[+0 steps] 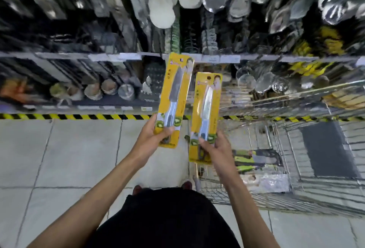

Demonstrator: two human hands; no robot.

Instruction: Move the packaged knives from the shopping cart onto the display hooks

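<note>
Head view: beside the shopping cart [266, 194], left hand [152, 139] and right hand [215, 147] each grip a packaged knife [175, 93]; best hang one first.

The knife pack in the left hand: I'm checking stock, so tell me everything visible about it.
The knife pack in the left hand is a long yellow card with a clear blister holding one knife: blade up, pale blue handle down, green kiwi pictures beside it. It stands nearly upright, leaning slightly right, before the shelves. The left hand grips its lower end.
</note>
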